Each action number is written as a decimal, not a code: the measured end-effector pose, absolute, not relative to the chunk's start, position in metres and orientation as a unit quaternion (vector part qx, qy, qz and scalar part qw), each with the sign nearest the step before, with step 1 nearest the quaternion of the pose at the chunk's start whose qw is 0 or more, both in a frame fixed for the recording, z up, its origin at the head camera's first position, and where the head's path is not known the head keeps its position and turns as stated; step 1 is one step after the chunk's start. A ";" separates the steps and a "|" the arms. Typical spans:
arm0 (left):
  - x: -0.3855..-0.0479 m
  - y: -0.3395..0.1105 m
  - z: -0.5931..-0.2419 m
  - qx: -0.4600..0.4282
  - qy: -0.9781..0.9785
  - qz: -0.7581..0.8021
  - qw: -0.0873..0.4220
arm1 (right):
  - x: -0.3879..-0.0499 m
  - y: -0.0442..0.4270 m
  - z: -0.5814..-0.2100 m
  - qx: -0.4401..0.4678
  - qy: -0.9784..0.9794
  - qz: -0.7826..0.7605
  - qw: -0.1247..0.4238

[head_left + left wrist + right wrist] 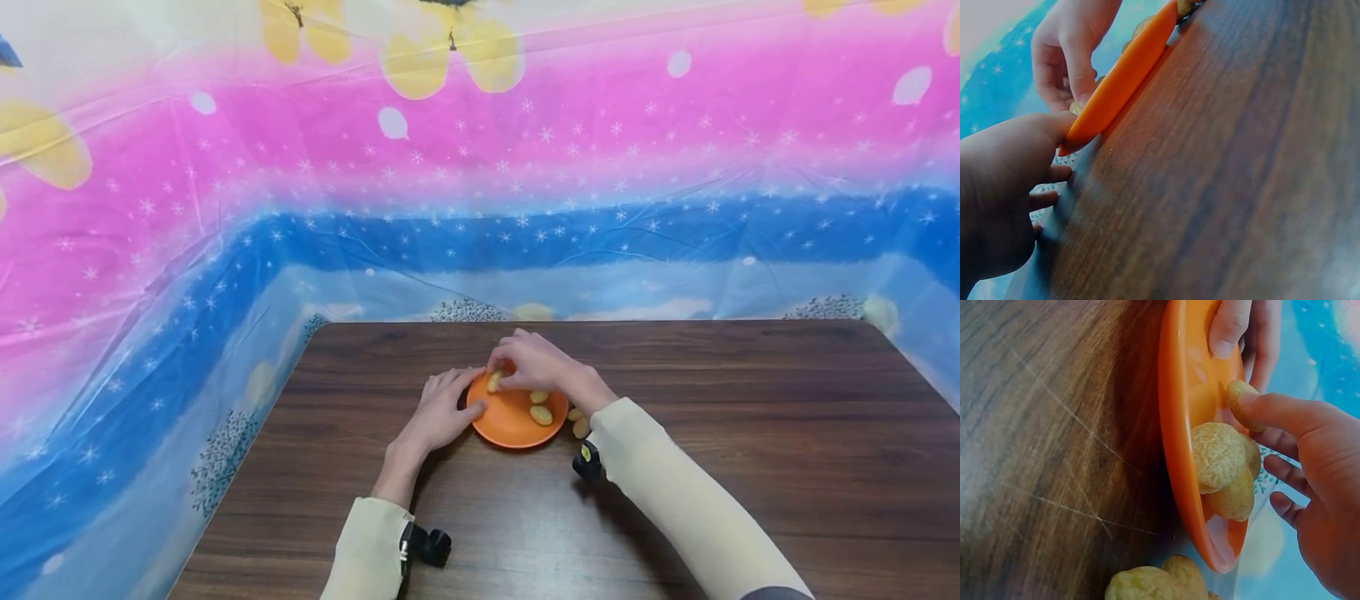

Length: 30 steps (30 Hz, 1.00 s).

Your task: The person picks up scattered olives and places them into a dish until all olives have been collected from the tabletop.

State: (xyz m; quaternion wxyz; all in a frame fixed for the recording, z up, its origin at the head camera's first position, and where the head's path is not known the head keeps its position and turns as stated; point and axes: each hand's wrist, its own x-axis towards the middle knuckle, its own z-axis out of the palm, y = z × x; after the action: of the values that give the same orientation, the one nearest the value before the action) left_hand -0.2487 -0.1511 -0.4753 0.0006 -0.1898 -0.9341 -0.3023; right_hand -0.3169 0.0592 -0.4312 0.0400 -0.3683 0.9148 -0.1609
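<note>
An orange plate (504,429) sits on the table, holding a few small yellowish potatoes (1217,457) with wrinkled skin. My left hand (438,410) grips the plate's left rim, its thumb (1227,331) over the inner surface and the other fingers outside the edge. Above the far left part of the plate, my right hand (536,362) pinches one small potato (1241,403) between thumb and fingertips. Whether that potato touches the plate is hard to tell. More potatoes (1147,584) lie on the table just right of the plate, partly hidden by the right wrist in the head view.
The dark wood-grain table (750,433) extends around the plate on every side. A patterned pink and blue cloth (480,167) hangs behind the table and along its left side. Each wrist carries a small black camera (429,546).
</note>
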 end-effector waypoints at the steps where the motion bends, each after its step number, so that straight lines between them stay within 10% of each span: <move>1: -0.249 -0.151 -0.475 -0.189 -0.934 -0.302 0.000 | -0.317 0.059 -0.432 -0.368 0.915 -0.160 0.043; 30: -0.250 -0.148 -0.475 -0.168 -0.941 -0.292 -0.014 | -0.300 0.095 -0.423 -0.342 0.915 -0.214 0.000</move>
State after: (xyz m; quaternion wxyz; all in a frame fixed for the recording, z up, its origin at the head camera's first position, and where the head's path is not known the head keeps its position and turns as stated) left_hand -0.2497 -0.1484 -0.4749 -0.0135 -0.1681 -0.9413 -0.2923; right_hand -0.3004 0.0951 -0.4233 -0.0001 -0.3421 0.9149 -0.2142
